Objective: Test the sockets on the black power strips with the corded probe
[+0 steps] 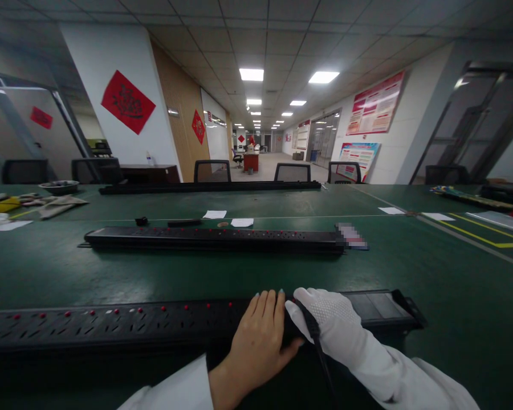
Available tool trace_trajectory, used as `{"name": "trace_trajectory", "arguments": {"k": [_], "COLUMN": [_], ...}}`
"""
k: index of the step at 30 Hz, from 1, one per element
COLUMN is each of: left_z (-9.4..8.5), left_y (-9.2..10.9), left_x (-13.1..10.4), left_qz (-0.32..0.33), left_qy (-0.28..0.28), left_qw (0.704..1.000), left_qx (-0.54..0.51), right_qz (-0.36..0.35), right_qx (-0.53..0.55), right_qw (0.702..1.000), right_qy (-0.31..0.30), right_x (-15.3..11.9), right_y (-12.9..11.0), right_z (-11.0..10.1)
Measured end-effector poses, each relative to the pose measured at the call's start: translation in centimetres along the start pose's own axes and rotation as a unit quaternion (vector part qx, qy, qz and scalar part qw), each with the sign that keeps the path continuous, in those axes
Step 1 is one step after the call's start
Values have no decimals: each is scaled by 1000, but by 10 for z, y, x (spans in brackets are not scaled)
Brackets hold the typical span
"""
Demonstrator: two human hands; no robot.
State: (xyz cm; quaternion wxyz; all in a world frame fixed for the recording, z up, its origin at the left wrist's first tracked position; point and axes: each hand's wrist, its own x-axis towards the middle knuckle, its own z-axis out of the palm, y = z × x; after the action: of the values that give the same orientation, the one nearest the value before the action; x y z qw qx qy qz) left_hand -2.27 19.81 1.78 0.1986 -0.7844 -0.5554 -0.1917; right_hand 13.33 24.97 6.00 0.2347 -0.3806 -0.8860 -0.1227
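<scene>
A long black power strip (128,319) with a row of outlets and small red buttons lies across the table in front of me. My left hand (259,336) is bare and wrapped over the strip, fingers on its top and thumb along the near side. Just to its right, my right hand (329,322), in a white dotted glove, grips a black plug (308,320) at the strip's top. From the plug, a black cable (325,367) runs down towards me. The glove hides the plug's front end, so I cannot tell if it sits in an outlet.
Farther back on the green table (256,273) lies a second power strip (214,242), with a pixelated card (351,236) at its right end. Beyond are white papers (242,222), a long black bar (209,188) and a bowl (60,187). Chairs (212,171) line the far edge.
</scene>
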Motion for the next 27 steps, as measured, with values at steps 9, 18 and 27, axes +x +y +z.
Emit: {"name": "trace_trajectory", "arguments": {"k": [9, 18, 27], "left_z": [-2, -3, -2], "left_y": [1, 1, 0], "left_x": [0, 0, 0], "left_qz": [-5, -11, 6], "left_qy": [8, -5, 1], "left_qw": [1000, 1000, 1000], "left_qx": [-6, -8, -1], "right_qz": [1, 1, -3], "right_qx": [5, -2, -2], "right_qw": [1000, 1000, 1000], "right_qy": [-25, -8, -8], "right_x": [1, 0, 1], "right_y": [-1, -1, -1], "right_z": [-5, -3, -3]}}
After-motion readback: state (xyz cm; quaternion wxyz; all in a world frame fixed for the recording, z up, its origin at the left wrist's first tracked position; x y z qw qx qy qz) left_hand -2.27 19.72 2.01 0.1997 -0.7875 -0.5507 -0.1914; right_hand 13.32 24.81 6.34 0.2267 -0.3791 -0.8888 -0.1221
